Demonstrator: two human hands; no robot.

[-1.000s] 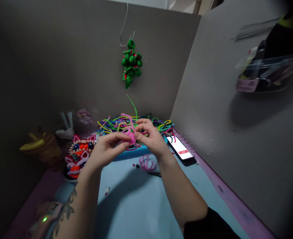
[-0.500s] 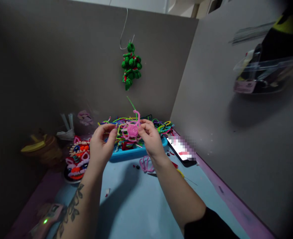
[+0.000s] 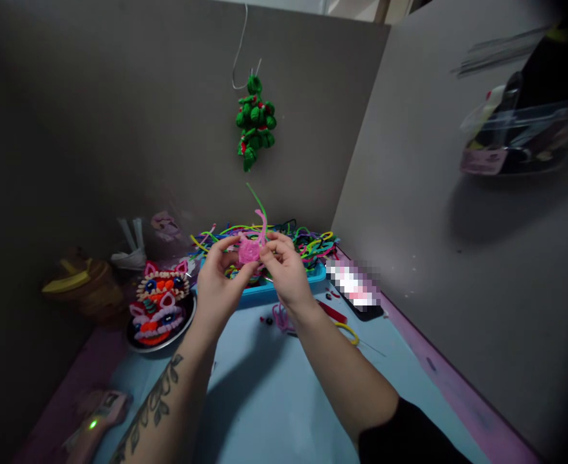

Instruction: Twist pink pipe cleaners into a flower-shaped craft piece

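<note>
Both my hands are raised over the blue tabletop (image 3: 265,399) and pinch a small pink pipe-cleaner piece (image 3: 248,251) between them. My left hand (image 3: 220,283) grips its left side with thumb and fingers closed. My right hand (image 3: 284,274) pinches its right side; a loose pink end sticks up above the fingers. Behind the hands a blue tray (image 3: 284,288) holds a tangle of coloured pipe cleaners (image 3: 308,240). A coiled pink pipe-cleaner piece (image 3: 280,317) lies on the table under my right wrist.
A dish of red, pink and white pipe-cleaner figures (image 3: 158,306) sits at the left. A phone (image 3: 356,290) lies at the right by the grey partition. A green pipe-cleaner cluster (image 3: 254,122) hangs on the back wall. A pink device with a green light (image 3: 95,419) is near left.
My hands have drawn closer together and the pink piece has been folded from a flat open loop shape into a compact lump. The view has shifted slightly.
</note>
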